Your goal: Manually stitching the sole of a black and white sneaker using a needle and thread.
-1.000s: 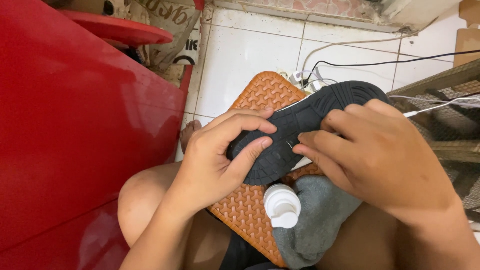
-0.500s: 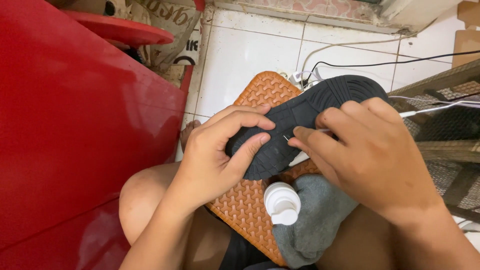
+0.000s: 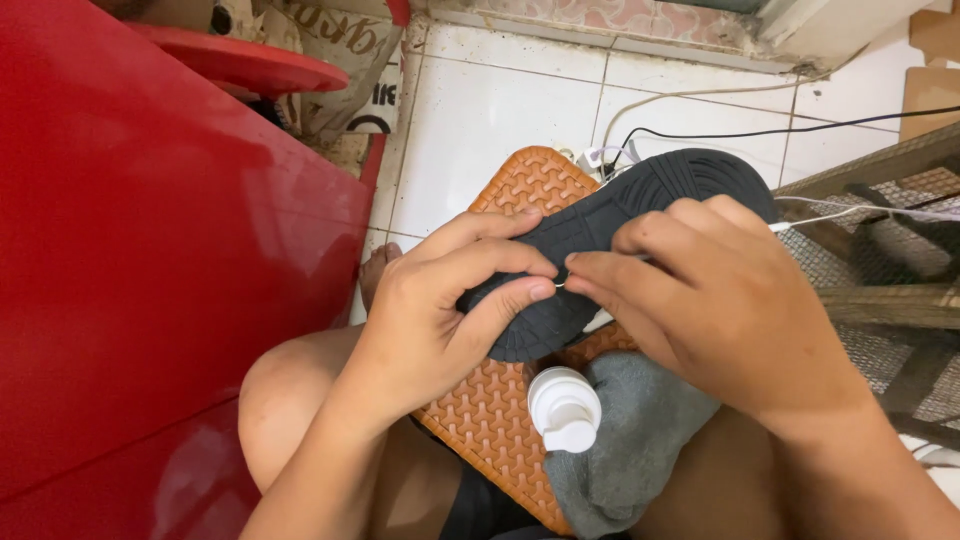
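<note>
Both hands (image 3: 560, 300) gripping dark shoe sole (image 3: 620, 235), tread up, ribbed at the toe.

Shoe sole (image 3: 640, 215), centre frame: black, ribbed grooves at toe, blocky tread. 
Mat (image 3: 500, 420) beneath: orange-brown, woven basket-weave relief. 
Bottle cap (image 3: 565, 408), lower centre: white. 
Cloth (image 3: 640, 440) beside cap: plain grey. 
Large panel (image 3: 150, 280), left half: glossy red (faint reflections). 
Floor tiles (image 3: 500, 110), top centre: white, grey grout. 
Cords (image 3: 720, 110), upper right: one black, one white.
</note>
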